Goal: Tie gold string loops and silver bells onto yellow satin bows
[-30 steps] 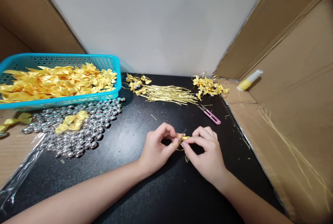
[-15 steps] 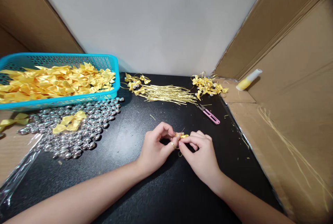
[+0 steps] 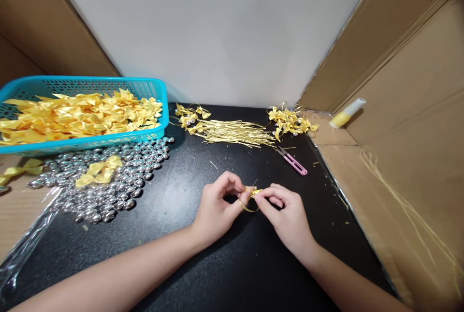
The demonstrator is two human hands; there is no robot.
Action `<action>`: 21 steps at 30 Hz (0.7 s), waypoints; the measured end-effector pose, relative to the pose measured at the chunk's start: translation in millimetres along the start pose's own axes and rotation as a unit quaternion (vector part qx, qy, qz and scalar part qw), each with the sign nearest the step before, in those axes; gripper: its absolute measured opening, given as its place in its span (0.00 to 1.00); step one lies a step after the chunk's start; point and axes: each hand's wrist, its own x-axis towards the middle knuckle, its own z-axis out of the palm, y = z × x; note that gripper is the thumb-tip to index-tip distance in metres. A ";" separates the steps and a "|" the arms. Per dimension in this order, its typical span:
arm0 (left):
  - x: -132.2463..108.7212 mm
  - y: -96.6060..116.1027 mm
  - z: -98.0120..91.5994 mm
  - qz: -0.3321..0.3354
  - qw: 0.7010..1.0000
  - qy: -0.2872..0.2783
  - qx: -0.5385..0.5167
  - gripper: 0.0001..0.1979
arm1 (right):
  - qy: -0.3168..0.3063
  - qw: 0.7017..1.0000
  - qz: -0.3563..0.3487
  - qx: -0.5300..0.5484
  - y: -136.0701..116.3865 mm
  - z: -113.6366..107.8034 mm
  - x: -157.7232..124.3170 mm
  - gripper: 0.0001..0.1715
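Observation:
Over the middle of the black table, my left hand (image 3: 222,203) pinches a small yellow ribbon bow (image 3: 255,191) between thumb and fingers. My right hand (image 3: 284,213) is closed at the bow's right side, its thumb and forefinger pinched on the ribbon. A gold cord loop (image 3: 248,209) hangs below the fingertips, between the two hands. The bow is largely hidden by the fingers, and something small and shiny shows at its top edge. Beyond the hands lies a bundle of gold cords (image 3: 237,133). Pink thread snips (image 3: 293,161) rest to its right, blades pointing away.
At the left, a blue basket (image 3: 166,109) holds many yellow bows. Silver beads (image 3: 139,157) spread in front of it, with loose yellow bows (image 3: 99,171) on top. Beaded bows (image 3: 290,121) are heaped at the back right. Cardboard walls (image 3: 409,84) and a white-yellow tube (image 3: 348,112) stand right.
My right hand has shifted slightly right, away from my left. More of the yellow bow and a wider gold cord loop now show between them. The view has moved a little.

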 end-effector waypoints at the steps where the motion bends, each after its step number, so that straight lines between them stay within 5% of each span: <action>1: -0.2 -0.5 -0.1 0.002 1.000 -0.001 0.001 0.09 | -0.005 1.000 0.002 0.000 -0.3 -0.2 0.4 0.10; 6: -1.7 -2.6 -0.5 0.013 1.000 -0.014 0.002 0.08 | -0.036 0.997 -0.021 -0.070 -1.9 -3.7 0.3 0.13; 13: -2.1 -1.2 -0.1 0.035 0.999 -0.015 0.008 0.08 | 0.006 0.973 -0.098 -0.208 -3.7 -0.6 -4.7 0.10; 21: -1.9 0.0 0.1 0.045 0.999 -0.012 0.020 0.08 | 0.005 0.979 -0.082 -0.184 -1.6 1.1 -2.1 0.11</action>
